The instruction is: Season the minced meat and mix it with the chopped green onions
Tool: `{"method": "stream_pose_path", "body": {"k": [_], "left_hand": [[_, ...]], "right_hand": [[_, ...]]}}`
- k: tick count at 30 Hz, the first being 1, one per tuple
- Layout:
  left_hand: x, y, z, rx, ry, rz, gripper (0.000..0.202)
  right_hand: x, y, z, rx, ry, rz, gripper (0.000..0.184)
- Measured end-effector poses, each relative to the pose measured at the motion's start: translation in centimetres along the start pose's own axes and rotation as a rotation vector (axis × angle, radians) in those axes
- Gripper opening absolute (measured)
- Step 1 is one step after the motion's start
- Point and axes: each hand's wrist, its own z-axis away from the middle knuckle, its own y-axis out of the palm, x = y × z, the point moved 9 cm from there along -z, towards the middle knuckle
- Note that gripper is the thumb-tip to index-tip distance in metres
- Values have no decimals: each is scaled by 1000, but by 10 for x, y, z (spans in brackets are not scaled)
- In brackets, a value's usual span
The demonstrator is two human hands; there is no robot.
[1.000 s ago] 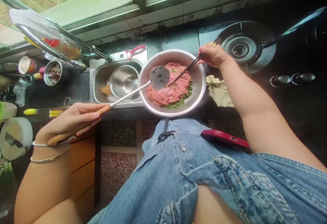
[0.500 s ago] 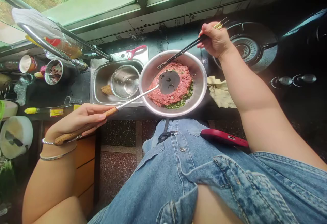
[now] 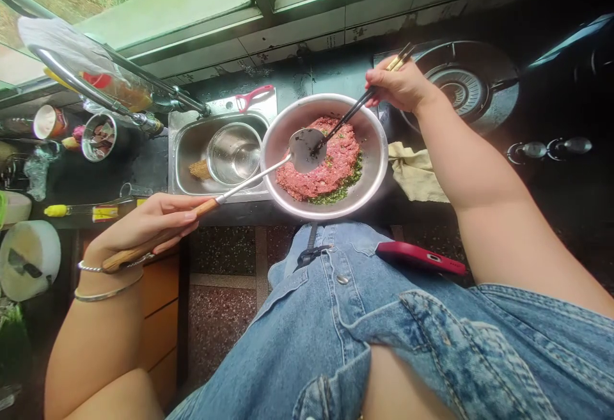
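My left hand point(image 3: 158, 222) is closed round the wooden handle of a long ladle point(image 3: 254, 179), whose metal bowl is over the meat and carries dark bits. In my right hand point(image 3: 398, 84) is a pair of dark chopsticks point(image 3: 352, 112) with gold ends, their tips touching the inside of the ladle's bowl. Below lies pink minced meat point(image 3: 311, 180), with chopped green herbs point(image 3: 343, 191) along its near right side. Both are in a wide steel basin point(image 3: 377, 171) on the counter.
Left of the basin, a sink point(image 3: 185, 151) holds a steel pot point(image 3: 235, 151); a red peeler point(image 3: 254, 97) lies on its rim. A cloth point(image 3: 415, 174) and a gas burner point(image 3: 460, 91) are to the right. A red phone point(image 3: 419, 258) rests against my clothes. A bottle point(image 3: 96, 210) lies left.
The chopstick tips have come down and right into the ladle's bowl. The bowl has tilted and shifted slightly left, and its dark liquid surface looks smaller.
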Motion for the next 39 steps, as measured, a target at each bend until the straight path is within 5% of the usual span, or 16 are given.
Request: {"method": "stream_pose_path", "body": {"k": [3,7,12,17,21,24,39], "left_hand": [[3,-3,-1,-26,-13,-119,54],[2,2,-5,-12,-4,-157,53],[1,2,-5,-37,13,-139,50],[3,1,-2,-106,-52,-109,62],[3,1,0,-138,-75,-78,66],[4,2,-1,-135,-69,-69,64],[0,11,-12,-127,-36,-10,63]], "right_hand": [[-20,-6,5,-9,96,38,21],[-18,-13,5,-47,-24,-88,26],[-41,-19,7,-34,120,53,27],[-49,-37,7,-120,29,-74,30],[-69,-45,8,-129,143,-48,27],[-70,-53,8,-200,98,-120,28],[-78,-36,4,-135,121,-73,27]]}}
